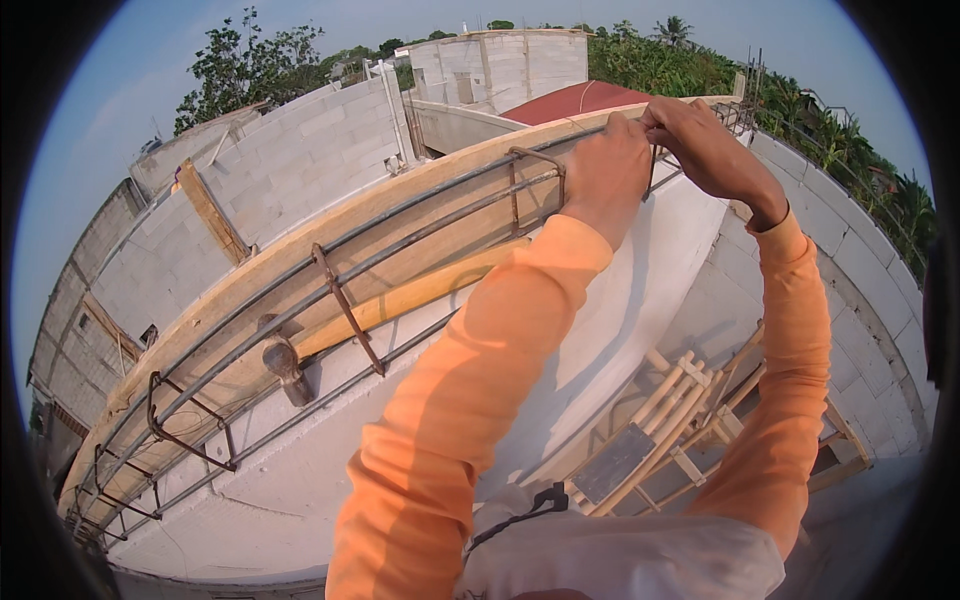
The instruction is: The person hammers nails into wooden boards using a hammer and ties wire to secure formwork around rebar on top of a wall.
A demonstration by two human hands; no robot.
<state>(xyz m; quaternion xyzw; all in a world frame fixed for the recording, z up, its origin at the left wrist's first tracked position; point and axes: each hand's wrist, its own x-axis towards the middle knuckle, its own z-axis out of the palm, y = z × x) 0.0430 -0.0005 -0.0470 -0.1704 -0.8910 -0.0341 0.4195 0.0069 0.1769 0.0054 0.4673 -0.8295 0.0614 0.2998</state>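
Note:
Both my hands meet at the far right part of a rebar cage (390,238) that lies along the top of a white block wall. My left hand (610,172) is closed with its fingertips at the upper bar. Against it, my right hand (705,150) is closed in a pinch beside a stirrup. Whatever the fingertips hold is hidden. Bent rusty stirrups (345,310) join the long bars at intervals. Left of my left arm, a hammer (284,368) with a yellow handle rests inside the cage, its handle partly behind a stirrup.
A long wooden board (200,318) stands along the cage's far side. Below right, inside the walls, stands a wooden ladder-like frame (665,415) with a dark panel. Block walls (320,155), a red roof (580,100) and trees lie beyond.

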